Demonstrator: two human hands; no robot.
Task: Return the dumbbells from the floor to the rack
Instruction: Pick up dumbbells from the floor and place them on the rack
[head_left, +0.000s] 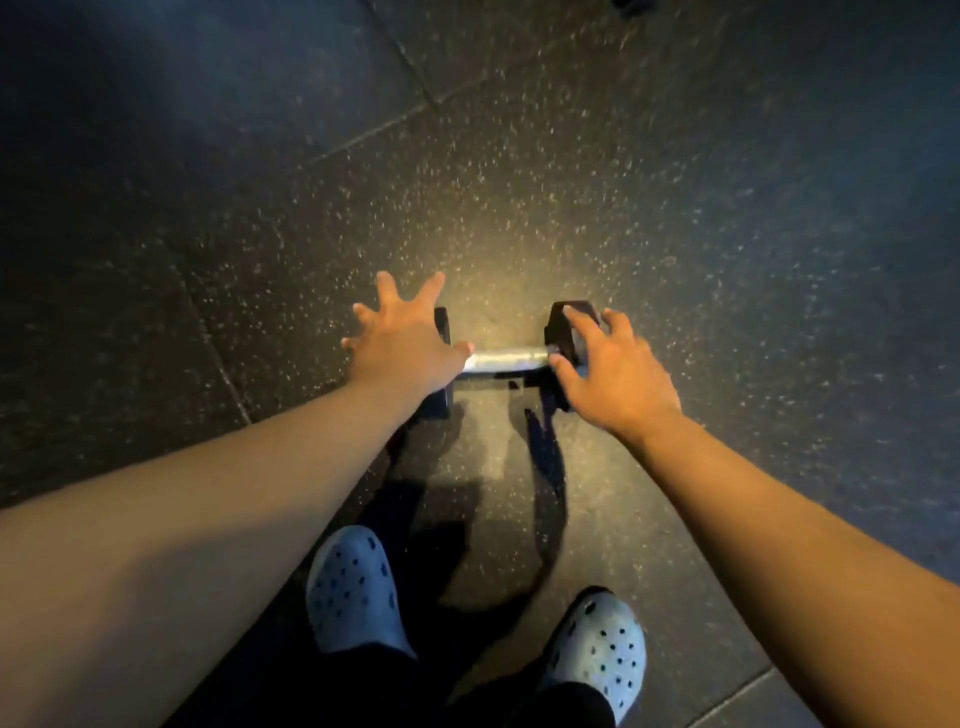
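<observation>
Down at the centre of the frame, a single dumbbell (506, 358) lies on the dark speckled rubber floor (675, 182), its silver handle running left to right between two black heads. The left hand (402, 343) is spread wide, fingers fanned and palm down, over the left head, which it mostly hides; its thumb tip reaches the left end of the handle. It grips nothing. The right hand (613, 374) sits over the right head with fingers loosely curled and apart, the index fingertip on the top of the head and the thumb near where handle meets head; it is not closed around anything. The bare handle shows clear between the two hands. Below, at the bottom of the frame, two pale perforated clogs (353, 587) stand on the floor, well apart from the dumbbell.
</observation>
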